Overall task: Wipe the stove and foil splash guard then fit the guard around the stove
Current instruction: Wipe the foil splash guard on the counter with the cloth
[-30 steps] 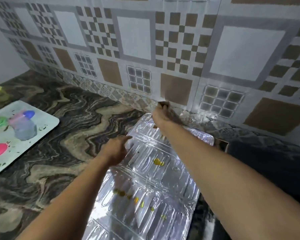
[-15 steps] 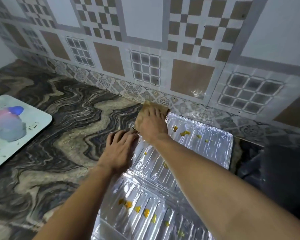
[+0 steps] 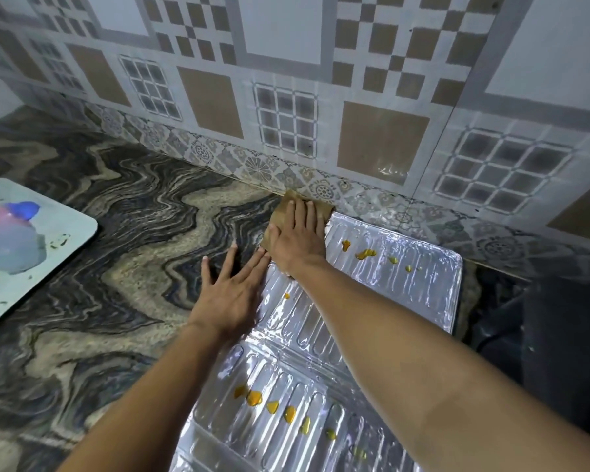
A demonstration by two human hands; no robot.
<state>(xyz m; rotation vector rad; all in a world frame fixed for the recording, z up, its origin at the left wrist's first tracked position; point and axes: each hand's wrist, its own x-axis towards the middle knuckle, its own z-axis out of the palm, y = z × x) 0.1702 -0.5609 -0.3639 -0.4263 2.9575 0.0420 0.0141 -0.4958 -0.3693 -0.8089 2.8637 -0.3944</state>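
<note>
The foil splash guard (image 3: 406, 301) lies flat on the marble counter, silver and ribbed, with yellow-orange spots near its far edge and across its near panel. My right hand (image 3: 298, 238) presses flat on a brown cloth (image 3: 285, 207) at the guard's far left corner, close to the tiled wall. My left hand (image 3: 232, 287) lies flat with fingers spread, on the counter and the guard's left edge. A dark shape (image 3: 559, 335) at the right may be the stove; it is too dim to tell.
A white tray (image 3: 72, 247) with blurred pink and blue containers sits at the left on the marble counter (image 3: 116, 284). The patterned tiled wall (image 3: 286, 97) rises just behind the guard.
My right hand and the cloth slid left from the guard's far edge to its far left corner. My left hand flattened with fingers spread beside it. The view tilted down.
</note>
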